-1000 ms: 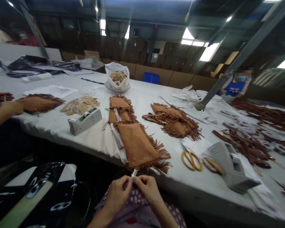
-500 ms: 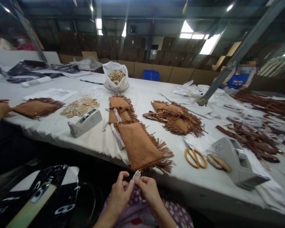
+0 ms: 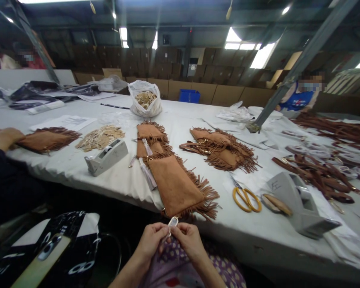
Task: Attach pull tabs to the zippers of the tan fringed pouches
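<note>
With left hand [image 3: 151, 239] and right hand [image 3: 188, 237], I pinched a small, slim, white-wrapped fitting [image 3: 173, 222] before the white cloth-covered table [image 3: 180, 119]; its long axis pointed forward, slightly right, toward a rectangular tan suede-like fringed pouch [image 3: 177, 184]. Brown cardboard boxes [image 3: 223, 75] lined the dim room [image 3: 156, 16] beyond.

We have curled our left hand's [image 3: 151, 239] forefinger, raised half a second ago, toward the white-wrapped piece [image 3: 173, 222] beside our right hand [image 3: 191, 241].

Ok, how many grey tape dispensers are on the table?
2. One tape dispenser stands left of the central fringed bags, near the tan scrap pile; the other stands right of the yellow-handled scissors.
</note>
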Demonstrator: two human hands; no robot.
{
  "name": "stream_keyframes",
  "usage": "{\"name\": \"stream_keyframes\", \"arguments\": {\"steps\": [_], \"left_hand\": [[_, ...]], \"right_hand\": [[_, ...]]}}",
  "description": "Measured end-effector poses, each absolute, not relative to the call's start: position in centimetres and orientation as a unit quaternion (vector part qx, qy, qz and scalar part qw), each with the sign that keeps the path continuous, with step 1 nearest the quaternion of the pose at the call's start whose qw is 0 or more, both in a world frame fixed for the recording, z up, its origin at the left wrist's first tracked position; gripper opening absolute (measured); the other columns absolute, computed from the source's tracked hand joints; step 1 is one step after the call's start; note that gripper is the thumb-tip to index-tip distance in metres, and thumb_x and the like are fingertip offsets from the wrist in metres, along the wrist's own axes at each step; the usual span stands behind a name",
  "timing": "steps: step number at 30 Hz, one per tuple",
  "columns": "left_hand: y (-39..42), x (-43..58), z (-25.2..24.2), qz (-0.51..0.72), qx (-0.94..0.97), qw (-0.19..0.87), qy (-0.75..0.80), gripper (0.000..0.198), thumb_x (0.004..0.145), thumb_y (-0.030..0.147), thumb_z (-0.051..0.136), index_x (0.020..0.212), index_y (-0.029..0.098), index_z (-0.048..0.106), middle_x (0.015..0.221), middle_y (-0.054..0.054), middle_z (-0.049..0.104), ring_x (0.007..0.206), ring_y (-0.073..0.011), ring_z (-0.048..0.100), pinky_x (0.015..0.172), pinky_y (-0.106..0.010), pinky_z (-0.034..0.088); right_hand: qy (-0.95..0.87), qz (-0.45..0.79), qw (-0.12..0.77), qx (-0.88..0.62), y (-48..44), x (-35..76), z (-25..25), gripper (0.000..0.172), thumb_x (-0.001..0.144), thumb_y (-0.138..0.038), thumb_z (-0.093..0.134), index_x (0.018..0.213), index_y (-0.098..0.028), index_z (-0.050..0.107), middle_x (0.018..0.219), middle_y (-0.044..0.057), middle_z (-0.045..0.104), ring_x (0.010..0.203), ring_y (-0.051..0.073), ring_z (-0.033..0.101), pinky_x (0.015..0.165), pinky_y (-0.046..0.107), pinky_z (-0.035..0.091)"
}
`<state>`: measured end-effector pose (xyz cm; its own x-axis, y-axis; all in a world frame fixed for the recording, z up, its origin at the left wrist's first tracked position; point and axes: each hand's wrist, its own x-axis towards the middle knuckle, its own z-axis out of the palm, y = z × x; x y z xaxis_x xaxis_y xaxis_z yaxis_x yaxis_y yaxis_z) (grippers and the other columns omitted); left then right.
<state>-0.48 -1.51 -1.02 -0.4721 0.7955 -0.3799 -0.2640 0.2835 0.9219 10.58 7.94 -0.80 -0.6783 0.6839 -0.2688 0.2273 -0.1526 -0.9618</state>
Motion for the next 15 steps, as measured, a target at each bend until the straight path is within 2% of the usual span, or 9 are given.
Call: {"name": "stream_keyframes", "arguments": {"steps": [3,6,8,10,13,15], "left_hand": [[-1.3,-0.5,-0.7,0.568,0.197,0.455,0.657,0.038,0.074,0.046,0.057,0.075,0.010,0.068,0.052,-0.001,0.059,0.033,-0.0062,0.036,0.036,-0.019,0.022],[-1.5,-0.1,0.0,0.533,0.272,0.352,0.720,0.037,0.079,0.044,0.052,0.074,0.011,0.069,0.053,-0.002,0.060,0.043,-0.0108,0.047,0.044,-0.021,0.032],[-1.7,0.3,0.3,0.503,0.329,0.287,0.746,0.036,0.082,0.041,0.050,0.074,0.014,0.071,0.059,-0.003,0.063,0.055,-0.0143,0.054,0.054,-0.023,0.037],[-1.8,0.7,0.5,0.479,0.364,0.257,0.756,0.035,0.085,0.040,0.047,0.076,0.016,0.071,0.065,-0.003,0.067,0.061,-0.0163,0.058,0.060,-0.023,0.040],[-2.1,1.0,0.7,0.466,0.379,0.258,0.756,0.032,0.086,0.038,0.046,0.077,0.019,0.070,0.071,-0.003,0.070,0.064,-0.0178,0.062,0.064,-0.024,0.042],[-2.2,1.0,0.9,0.471,0.376,0.261,0.755,0.032,0.086,0.039,0.046,0.075,0.020,0.069,0.071,-0.004,0.071,0.065,-0.0186,0.063,0.064,-0.024,0.043]], "right_hand": [[-0.666,0.576,0.216,-0.422,8.7,11.7,-0.8,0.058,0.070,-0.069,0.055,0.057,-0.013,0.064,0.047,0.001,0.053,0.046,0.012,0.044,0.047,0.023,0.032],[-0.647,0.536,0.250,-0.480,8.9,13.1,-1.1,0.060,0.072,-0.070,0.050,0.068,-0.013,0.068,0.050,0.004,0.059,0.050,0.016,0.051,0.050,0.025,0.038],[-0.610,0.581,0.243,-0.481,8.5,13.5,-1.2,0.059,0.070,-0.067,0.056,0.087,-0.012,0.068,0.057,0.005,0.064,0.047,0.015,0.052,0.047,0.025,0.038],[-0.567,0.648,0.223,-0.457,7.6,13.1,-1.2,0.067,0.066,-0.064,0.063,0.105,-0.010,0.062,0.060,0.004,0.065,0.040,0.012,0.046,0.041,0.024,0.034],[-0.522,0.718,0.209,-0.410,6.4,11.9,-1.0,0.080,0.063,-0.061,0.068,0.119,-0.007,0.052,0.048,-0.004,0.055,0.034,0.008,0.036,0.036,0.021,0.027],[-0.508,0.734,0.224,-0.391,5.9,11.1,-0.8,0.084,0.062,-0.059,0.071,0.124,-0.007,0.048,0.044,-0.007,0.050,0.034,0.008,0.036,0.036,0.019,0.025]]}}
